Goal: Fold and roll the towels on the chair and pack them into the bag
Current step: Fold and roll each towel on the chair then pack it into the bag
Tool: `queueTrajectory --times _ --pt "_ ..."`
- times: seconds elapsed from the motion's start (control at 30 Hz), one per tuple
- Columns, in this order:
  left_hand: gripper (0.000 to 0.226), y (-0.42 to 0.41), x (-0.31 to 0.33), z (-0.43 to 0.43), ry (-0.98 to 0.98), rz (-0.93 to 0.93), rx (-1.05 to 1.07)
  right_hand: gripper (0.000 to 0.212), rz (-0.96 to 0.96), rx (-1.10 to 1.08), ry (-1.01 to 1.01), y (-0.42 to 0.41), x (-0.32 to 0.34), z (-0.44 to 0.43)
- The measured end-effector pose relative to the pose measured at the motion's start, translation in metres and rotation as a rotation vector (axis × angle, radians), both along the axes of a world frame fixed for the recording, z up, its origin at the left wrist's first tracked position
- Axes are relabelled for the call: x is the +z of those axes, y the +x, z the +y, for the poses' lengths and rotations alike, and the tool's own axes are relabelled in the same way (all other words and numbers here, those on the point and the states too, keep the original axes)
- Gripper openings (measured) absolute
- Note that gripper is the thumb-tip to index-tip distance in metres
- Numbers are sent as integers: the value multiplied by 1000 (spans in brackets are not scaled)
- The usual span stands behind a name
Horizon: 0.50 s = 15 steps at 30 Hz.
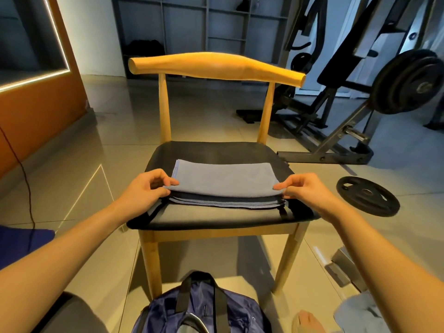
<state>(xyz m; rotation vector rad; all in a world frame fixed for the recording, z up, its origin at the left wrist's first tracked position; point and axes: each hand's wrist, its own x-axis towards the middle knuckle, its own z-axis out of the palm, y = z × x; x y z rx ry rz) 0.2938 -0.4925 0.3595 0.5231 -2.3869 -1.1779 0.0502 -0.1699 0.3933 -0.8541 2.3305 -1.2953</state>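
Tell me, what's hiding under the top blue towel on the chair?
More folded towels: only their stacked edges show beneath the top towel. The rest is covered, so their number stays unclear.

Bare seat [216, 150] behind the towel stack [223, 179], plus a strip along its front: I see room to set a hand on either. Left hand [144, 188] and right hand [310, 191] pinch the stack's near corners, blocking both sides. Backrest [216, 66] closes the far edge; the gap beneath it is open. Bag [204, 308] on the floor below the seat front, straps across its top. Weight plate [367, 195] on the floor right of the seat, apart from it.
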Motion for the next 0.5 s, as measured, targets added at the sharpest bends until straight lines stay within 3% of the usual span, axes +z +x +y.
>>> queueTrajectory --times 0.2,0.4,0.5 --pt "22 6 1 -3 -229 -108 -33 14 143 173 290 -8 19 -7" --pt "6 -38 14 -21 -240 -126 249 14 330 -90 185 -30 17 -36" --pt "36 -70 15 -35 -200 -277 273 20 324 -103 252 -46 -1 -61"
